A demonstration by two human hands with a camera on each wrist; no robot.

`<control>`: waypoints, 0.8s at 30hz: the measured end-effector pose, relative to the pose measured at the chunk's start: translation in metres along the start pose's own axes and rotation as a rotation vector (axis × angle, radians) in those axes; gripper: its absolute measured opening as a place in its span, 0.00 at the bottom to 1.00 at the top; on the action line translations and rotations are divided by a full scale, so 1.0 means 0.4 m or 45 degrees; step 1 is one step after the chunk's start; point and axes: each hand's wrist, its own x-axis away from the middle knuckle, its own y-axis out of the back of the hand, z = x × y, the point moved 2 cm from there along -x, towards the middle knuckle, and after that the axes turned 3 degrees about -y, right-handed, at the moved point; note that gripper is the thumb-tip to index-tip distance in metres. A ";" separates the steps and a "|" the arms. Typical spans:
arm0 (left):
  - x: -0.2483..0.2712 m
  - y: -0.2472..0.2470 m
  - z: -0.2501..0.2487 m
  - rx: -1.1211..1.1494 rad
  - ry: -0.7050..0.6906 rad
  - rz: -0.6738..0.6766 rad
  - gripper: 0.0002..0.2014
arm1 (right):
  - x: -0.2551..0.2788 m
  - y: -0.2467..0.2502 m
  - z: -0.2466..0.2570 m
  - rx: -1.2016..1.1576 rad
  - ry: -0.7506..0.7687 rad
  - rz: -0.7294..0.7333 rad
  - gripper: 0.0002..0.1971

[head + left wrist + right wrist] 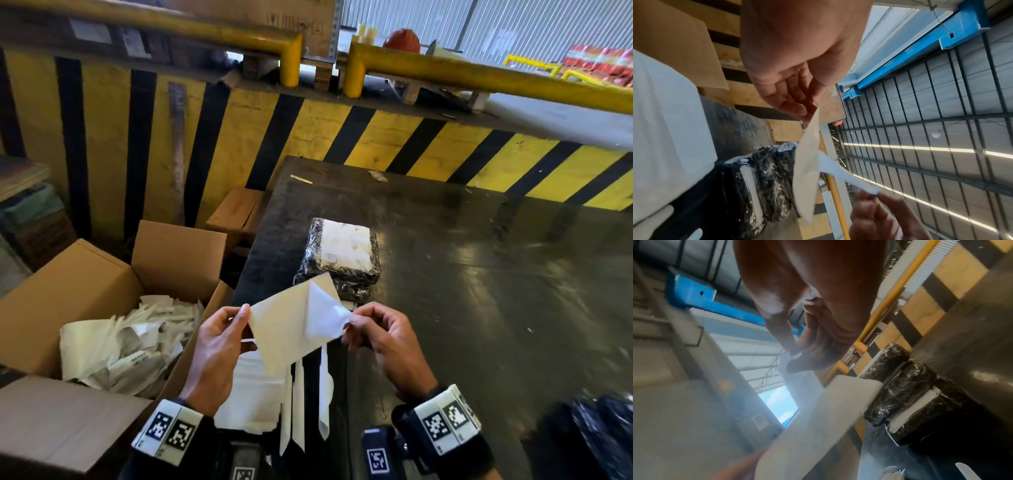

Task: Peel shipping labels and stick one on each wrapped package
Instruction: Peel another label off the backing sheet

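Hands: Together above the near counter edge, the left hand [214, 346] pinches one corner of a white label sheet [287, 329] while the right hand [383, 339] pinches the label corner [334, 317] curling away from its backing.
Packages: stacked wrapped packages [339, 260] in glossy, crinkled black film sit on the counter just beyond the sheet, the top one bearing a white label.
Counter: the dark, scuffed, reflective counter [479, 274] carries a pile of white sheets [250, 394] and loose strips beneath the hands.
Room: a yellow-and-black striped wall [239, 137] and yellow rails stand behind; an open cardboard box [68, 291] of crumpled backing paper sits at left.
Wrist views only: a ribbed metal roof [920, 129] and blue beam [920, 53] show overhead; labels wedged between stacked packages appear edge-on.
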 end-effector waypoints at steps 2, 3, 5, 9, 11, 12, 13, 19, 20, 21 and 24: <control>-0.014 0.041 0.012 0.019 0.065 -0.066 0.15 | -0.009 0.020 -0.003 -0.095 -0.042 -0.044 0.05; -0.020 0.056 0.017 0.013 0.095 -0.078 0.15 | -0.012 0.029 -0.004 -0.148 -0.071 -0.047 0.05; -0.032 0.080 0.023 -0.002 0.143 -0.105 0.13 | -0.015 0.038 -0.003 -0.255 -0.120 -0.022 0.05; -0.060 0.119 0.027 0.031 0.176 -0.203 0.11 | -0.025 0.062 -0.003 -0.391 -0.160 -0.072 0.07; -0.068 0.132 0.028 0.047 0.180 -0.220 0.11 | -0.036 0.091 -0.007 -0.443 -0.151 -0.152 0.10; -0.069 0.137 0.029 0.053 0.177 -0.224 0.11 | -0.041 0.104 -0.008 -0.464 -0.140 -0.193 0.11; -0.071 0.143 0.030 0.060 0.175 -0.240 0.10 | -0.046 0.115 -0.007 -0.484 -0.122 -0.231 0.12; -0.085 0.185 0.018 0.087 0.157 -0.497 0.09 | -0.056 0.151 0.001 -0.618 -0.009 -0.482 0.10; -0.085 0.184 0.013 0.086 0.138 -0.497 0.10 | -0.057 0.154 0.000 -0.600 -0.003 -0.515 0.09; -0.083 0.179 0.007 0.084 0.111 -0.486 0.10 | -0.059 0.154 -0.005 -0.564 -0.003 -0.530 0.08; -0.069 0.140 -0.004 0.094 0.026 -0.387 0.07 | -0.067 0.124 -0.054 -0.180 -0.082 -0.449 0.09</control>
